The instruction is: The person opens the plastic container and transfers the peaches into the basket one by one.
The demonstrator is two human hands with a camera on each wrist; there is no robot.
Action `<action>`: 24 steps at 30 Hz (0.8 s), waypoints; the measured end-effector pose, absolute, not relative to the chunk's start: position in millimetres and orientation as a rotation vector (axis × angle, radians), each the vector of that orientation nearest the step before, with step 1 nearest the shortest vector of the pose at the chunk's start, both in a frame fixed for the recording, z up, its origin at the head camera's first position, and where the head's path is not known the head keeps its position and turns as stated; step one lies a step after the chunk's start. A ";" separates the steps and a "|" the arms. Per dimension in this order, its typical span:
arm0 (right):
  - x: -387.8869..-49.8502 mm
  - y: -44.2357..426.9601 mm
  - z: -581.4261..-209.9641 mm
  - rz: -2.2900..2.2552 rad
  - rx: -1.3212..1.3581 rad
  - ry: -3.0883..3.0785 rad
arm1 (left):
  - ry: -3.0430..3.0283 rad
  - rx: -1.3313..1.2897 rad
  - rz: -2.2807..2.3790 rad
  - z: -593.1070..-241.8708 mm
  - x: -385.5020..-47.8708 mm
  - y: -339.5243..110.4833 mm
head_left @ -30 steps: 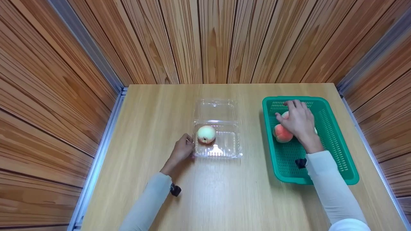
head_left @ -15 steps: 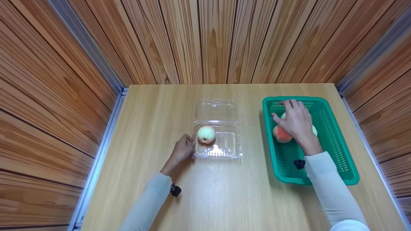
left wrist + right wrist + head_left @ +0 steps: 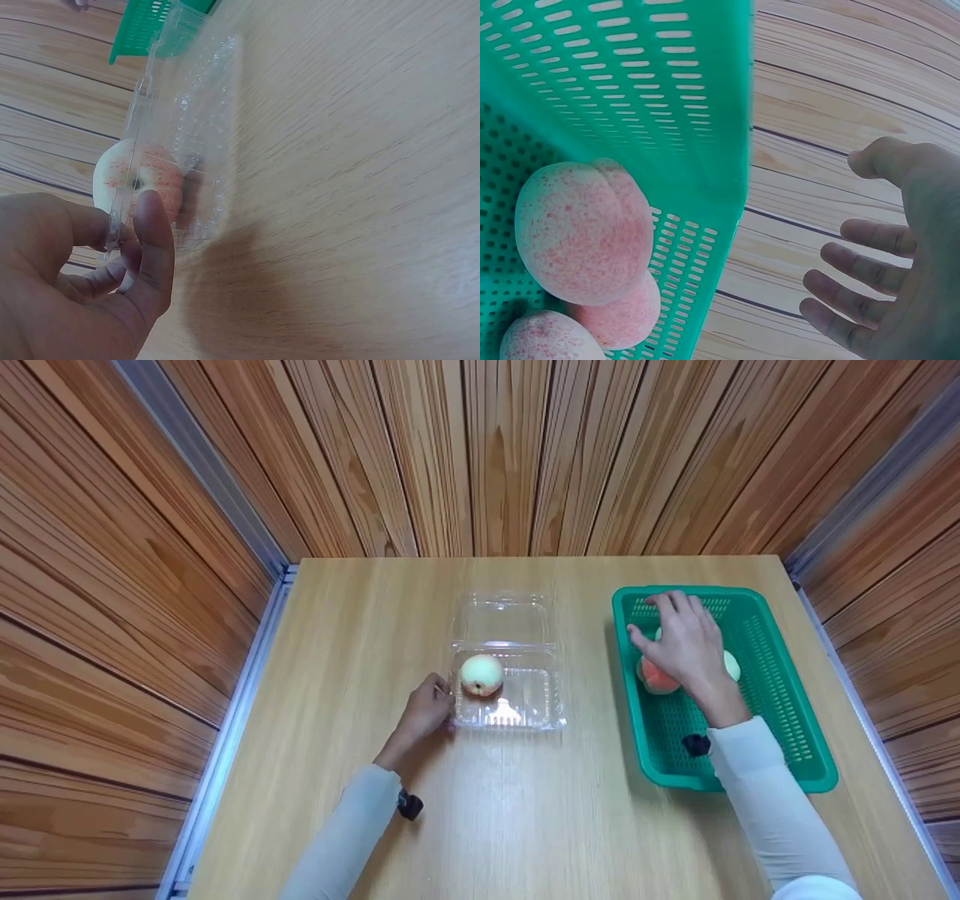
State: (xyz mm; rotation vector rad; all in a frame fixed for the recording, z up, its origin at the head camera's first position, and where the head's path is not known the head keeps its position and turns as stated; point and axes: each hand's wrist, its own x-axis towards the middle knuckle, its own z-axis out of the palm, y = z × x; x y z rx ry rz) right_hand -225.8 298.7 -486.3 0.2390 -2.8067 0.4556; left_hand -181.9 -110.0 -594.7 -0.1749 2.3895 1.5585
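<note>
My left hand [image 3: 427, 706] pinches the left front corner of a clear plastic clamshell box [image 3: 529, 690], thumb and fingers on its rim in the left wrist view. One pale peach [image 3: 482, 674] lies in the left part of the box's base; its lid lies folded back, away from me. Over the green basket [image 3: 645, 750], my right hand [image 3: 686, 649] hovers with spread fingers and holds nothing. Beneath it are a reddish peach [image 3: 657, 679] and a paler peach [image 3: 732, 666]. Several peaches, among them a big pink one [image 3: 581, 232], show in the right wrist view.
The basket stands on the right of the wooden table [image 3: 510, 817], a short gap away from the box. A wood-panelled wall [image 3: 502, 457] rises behind the table, with metal rails along both sides.
My right hand has shifted slightly left over the basket, uncovering more of the pale peach on its right. The left hand, the box and the peach in it have stayed put.
</note>
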 end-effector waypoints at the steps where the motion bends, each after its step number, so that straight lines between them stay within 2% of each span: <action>1: -225.3 297.9 -485.8 0.458 0.237 -2.812 | 2.390 -0.174 1.560 -595.1 -182.1 -110.0; 24: -217.4 276.0 -480.2 0.485 0.358 -2.755 | 2.417 -0.134 1.553 -597.6 -182.5 -112.1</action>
